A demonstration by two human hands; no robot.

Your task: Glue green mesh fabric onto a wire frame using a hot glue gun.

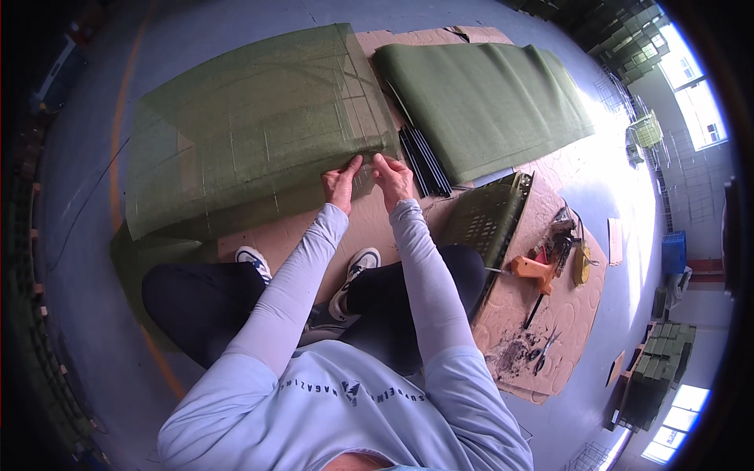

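A wire frame under see-through green mesh (pixel 259 141) lies in front of me, reaching to the left. Both hands are at its near edge, close to the right corner. My left hand (pixel 339 188) is closed, thumb and finger pinching the mesh edge. Just beside it, my right hand (pixel 394 184) pinches the same edge; its fingertips partly hide what lies between them. A bundle of thin black strips (pixel 424 161) lies right of my right hand, alongside a folded stack of green mesh (pixel 487 106).
At my right, a green perforated crate (pixel 483 216) stands by a cardboard sheet (pixel 510 314) carrying an orange glue gun (pixel 534 271), scissors (pixel 543 352) and dark scraps (pixel 514 357). More cardboard lies under the mesh. A blue crate (pixel 673 253) stands farther right.
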